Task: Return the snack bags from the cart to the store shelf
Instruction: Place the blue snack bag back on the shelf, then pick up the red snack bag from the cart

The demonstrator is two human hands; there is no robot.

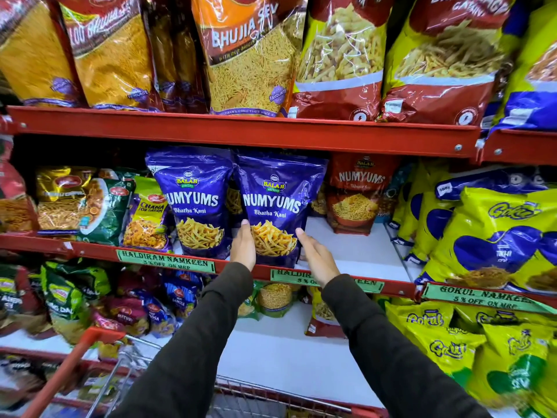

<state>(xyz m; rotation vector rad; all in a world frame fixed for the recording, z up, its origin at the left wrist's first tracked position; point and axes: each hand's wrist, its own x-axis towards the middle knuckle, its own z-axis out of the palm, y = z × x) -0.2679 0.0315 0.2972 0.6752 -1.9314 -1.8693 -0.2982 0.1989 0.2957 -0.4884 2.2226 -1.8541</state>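
Both hands are flat with fingers straight: the left hand (243,246) presses the left edge of a purple Numyums bag (275,206), the right hand (317,255) lies at its right edge. The bag stands upright between them on the middle shelf (355,251), beside a matching bag (194,200).

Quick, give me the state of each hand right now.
Left hand: open, flat against the left side of the right-hand purple Numyums bag.
Right hand: open, fingers at that bag's right edge; contact cannot be told.
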